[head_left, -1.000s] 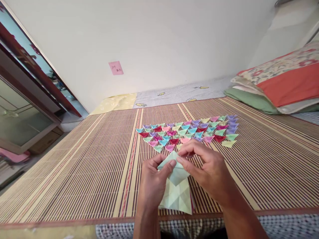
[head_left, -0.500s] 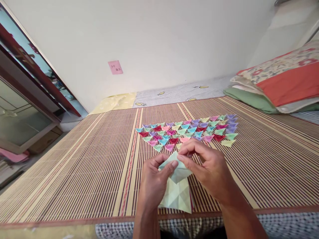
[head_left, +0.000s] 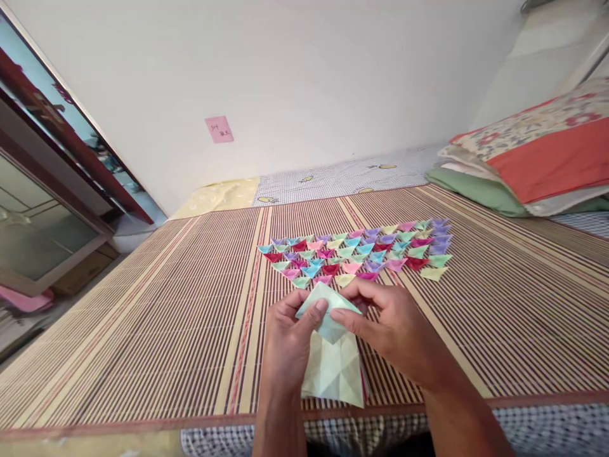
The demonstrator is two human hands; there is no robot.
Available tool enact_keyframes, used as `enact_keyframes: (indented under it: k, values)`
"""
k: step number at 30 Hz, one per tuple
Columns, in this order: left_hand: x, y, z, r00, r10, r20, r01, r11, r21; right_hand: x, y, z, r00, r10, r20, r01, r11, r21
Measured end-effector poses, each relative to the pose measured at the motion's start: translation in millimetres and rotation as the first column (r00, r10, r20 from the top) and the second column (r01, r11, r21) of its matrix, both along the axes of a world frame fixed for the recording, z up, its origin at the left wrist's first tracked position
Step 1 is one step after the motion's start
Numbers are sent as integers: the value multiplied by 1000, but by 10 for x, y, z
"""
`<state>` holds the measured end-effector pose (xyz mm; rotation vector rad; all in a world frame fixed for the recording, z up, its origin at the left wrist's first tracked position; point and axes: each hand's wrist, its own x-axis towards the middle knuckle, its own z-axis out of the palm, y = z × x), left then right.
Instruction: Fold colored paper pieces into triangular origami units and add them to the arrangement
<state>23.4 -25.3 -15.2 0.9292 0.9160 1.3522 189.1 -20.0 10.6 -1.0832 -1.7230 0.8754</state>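
Note:
Between my hands is a pale green piece of folded origami paper, diamond-shaped with its top corner pointing away from me. My left hand pinches its left side, thumb on the front face and fingers behind. On the right side, my right hand grips the same paper, its thumb lying across the front near the middle and its fingers curled behind. Below the held piece lies a stack of creased paper squares, pale yellow-green on top, with pink edges showing at its right side.
Rows of small folded paper boats in many colours lie on the striped mat beyond my hands. Folded bedding is piled at the back right. A pink note is stuck to the white wall. A doorway opens at the left.
My right hand has moved down along the paper's right edge, and its thumb now lies over the front. The paper has tipped to show a fuller diamond face.

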Motion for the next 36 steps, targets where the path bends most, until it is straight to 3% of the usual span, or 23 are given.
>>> enact_keyframes:
  k: [6, 12, 18, 23, 27, 33, 36]
  values:
    - [27, 1, -1, 998, -22, 67, 23, 1000, -1, -56, -10, -14, 1000, -10, 11, 11, 1000, -22]
    - [59, 9, 2, 997, 51, 59, -51, 999, 0, 110, 18, -40, 999, 10, -40, -10, 1000, -1]
    - [41, -30, 23, 984, 133, -120, -129, 991, 43, 215, 56, -67, 976, -173, -133, 191, 972, 138]
    - [87, -55, 62, 964, 43, -261, -21, 996, 85, 20, 6, -3, 992, -68, -111, 85, 984, 155]
    - [92, -34, 40, 977, 34, -210, -22, 998, 58, -80, -11, 10, 986, -117, -115, 136, 976, 173]
    - [-19, -15, -3, 997, -14, -80, 16, 999, 28, -5, 20, -48, 978, -161, -129, 181, 969, 166]
    - [-104, -4, 21, 994, 49, -94, -43, 997, 63, 42, 34, -60, 969, -181, -166, 204, 970, 131]
